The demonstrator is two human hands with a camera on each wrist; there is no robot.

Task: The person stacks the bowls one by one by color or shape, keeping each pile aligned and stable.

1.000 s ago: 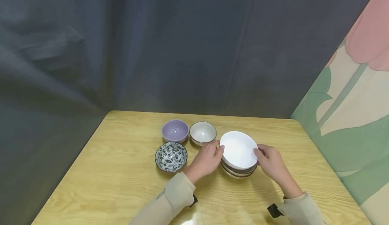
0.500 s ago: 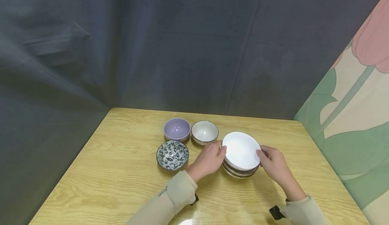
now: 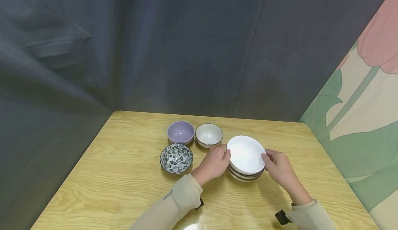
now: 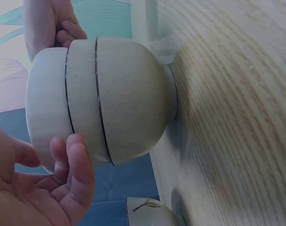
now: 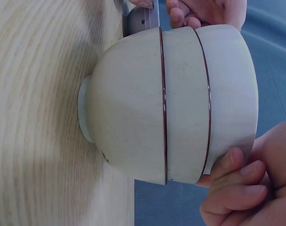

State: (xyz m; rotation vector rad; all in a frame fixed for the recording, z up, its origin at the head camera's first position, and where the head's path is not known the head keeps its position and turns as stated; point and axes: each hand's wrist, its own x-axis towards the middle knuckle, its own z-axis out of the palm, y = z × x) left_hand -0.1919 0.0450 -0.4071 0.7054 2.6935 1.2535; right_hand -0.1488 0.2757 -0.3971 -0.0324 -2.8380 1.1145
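Observation:
A plain white bowl (image 3: pixel 245 155) is nested on top of two stacked beige bowls (image 5: pixel 129 103) with thin brown rims. The lowest stands upright on its foot on the wooden table. My left hand (image 3: pixel 212 164) pinches the white bowl's left rim, thumb at the lip and fingertips under its side. On the opposite side my right hand (image 3: pixel 280 168) grips the rim in the same way. In the left wrist view the curled fingers of the left hand (image 4: pixel 53 183) lie against the white bowl's wall. The stack's inside is hidden by the white bowl.
Left of the stack stand a purple bowl (image 3: pixel 181 132), a cream bowl (image 3: pixel 209 134) with a dark rim, and a bowl with a dark leaf pattern (image 3: pixel 176 159). A dark curtain (image 3: pixel 192 50) hangs behind the table (image 3: pixel 102 174); a floral panel (image 3: pixel 367 130) borders its right.
The white bowl has settled slightly lower into the stack, both hands still holding its rim. The head view has shifted a little. The other bowls stay put.

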